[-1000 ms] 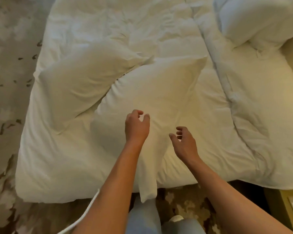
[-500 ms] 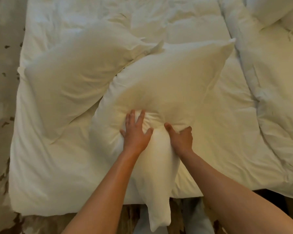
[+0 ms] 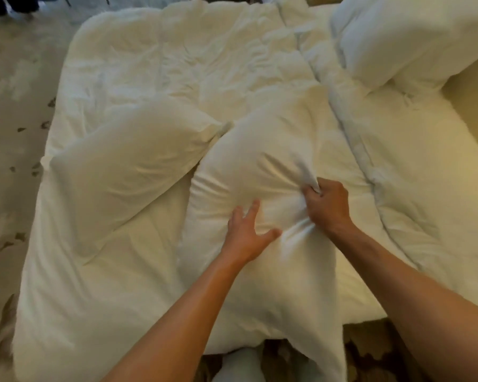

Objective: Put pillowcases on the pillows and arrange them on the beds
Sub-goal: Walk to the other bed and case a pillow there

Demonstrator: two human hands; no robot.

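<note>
the pillow (image 3: 262, 194) lies mid-bed beside another, left hand (image 3: 246, 235) pressing it with fingers spread, right hand (image 3: 327, 206) pinching a fold of case; soft, light and floppy, it's likely best gripped by bunched fabric or corners.

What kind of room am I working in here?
Most likely a hotel bedroom. Two beds stand pushed together, both made up in all-white duvets, with several plain white pillows lying on them, and a patterned carpet covers the floor beside them.
</note>
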